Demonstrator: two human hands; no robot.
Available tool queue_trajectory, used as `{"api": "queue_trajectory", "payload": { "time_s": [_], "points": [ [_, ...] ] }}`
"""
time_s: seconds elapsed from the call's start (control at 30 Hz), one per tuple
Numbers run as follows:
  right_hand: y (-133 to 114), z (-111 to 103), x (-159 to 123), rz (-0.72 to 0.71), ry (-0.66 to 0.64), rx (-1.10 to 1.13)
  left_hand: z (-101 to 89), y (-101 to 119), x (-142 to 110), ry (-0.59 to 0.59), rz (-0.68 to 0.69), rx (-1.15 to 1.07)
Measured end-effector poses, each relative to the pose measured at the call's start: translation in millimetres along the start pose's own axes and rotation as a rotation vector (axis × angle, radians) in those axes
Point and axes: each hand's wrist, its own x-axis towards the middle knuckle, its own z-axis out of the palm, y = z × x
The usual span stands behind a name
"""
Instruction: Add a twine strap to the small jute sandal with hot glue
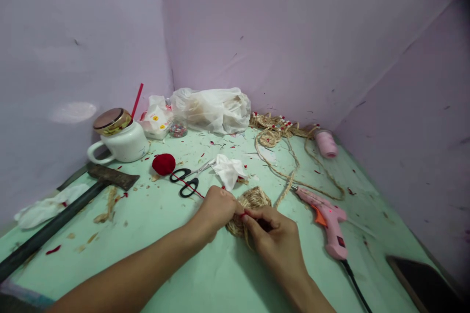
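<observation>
A coiled piece of braided straw cord is between my hands, near the middle of the pale green table. My left hand is closed at its left side, and red yarn runs into that hand from a red yarn ball. On the right, the thumb and fingers of my right hand pinch a bit of red yarn against the straw piece. The braid's tail leads back from it. Black-handled scissors lie left of my left hand, blades partly under a white tissue.
A pink glue gun with its cord lies at right, with a dark phone-like slab beyond. A hammer and white mug are at left. Plastic bag, straw coils and pink thread spool line the back.
</observation>
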Motion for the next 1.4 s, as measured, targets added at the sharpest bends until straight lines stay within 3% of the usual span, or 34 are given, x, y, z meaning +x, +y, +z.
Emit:
{"api": "queue_trajectory", "payload": {
  "time_s": [0.3,0.57,0.73,0.97,1.03,1.23,1.4],
  "points": [
    [6,-3,2,-0.317,-0.050,0.010,-8.4,-11,13,0.055,0.074,0.445],
    [9,-1,6,-0.223,-0.114,0.137,-10.6,-1,0,0.167,0.168,0.868],
    [12,-1,8,-0.239,-0.131,0.187,-13.3,-3,2,0.105,0.183,0.940],
    [10,-4,10,-0.323,-0.198,0.162,-15.0,-1,3,0.126,0.147,0.972],
    [11,-4,9,-0.256,-0.233,0.197,-15.4,-2,4,0.129,0.158,0.982],
    [13,6,5,0.213,-0.199,0.313,-23.9,3,1,0.014,0.263,1.028],
    [3,11,8,0.343,-0.132,0.388,-35.6,23,-12,-0.038,0.328,1.143]
  ]
}}
